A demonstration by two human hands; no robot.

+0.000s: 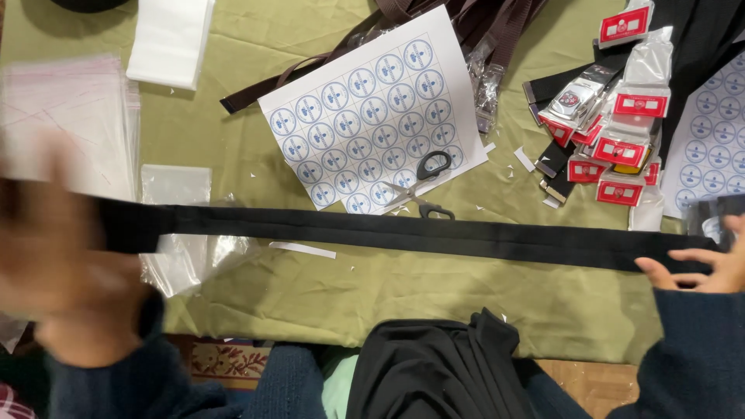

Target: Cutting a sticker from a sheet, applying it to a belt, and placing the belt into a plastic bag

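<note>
Black strap (403, 233) pulled taut, spans the green tablecloth (310, 295) left to right. Left hand (54, 256) blurred, grips the strap's left end. Right hand (702, 268) pinches the right end, fingers closed on it. Scissors (425, 186) lie just behind the strap, on the edge of a sticker sheet (372, 116) of round blue labels. Clear plastic bags (182, 225) under the strap at left, bigger stack (70, 124) behind. Packaged buckles with red cards (621, 147) piled far right, near a second sticker sheet (714, 132). Brown straps (466, 31) at the top. Black cloth (442, 372) in the lap.
</note>
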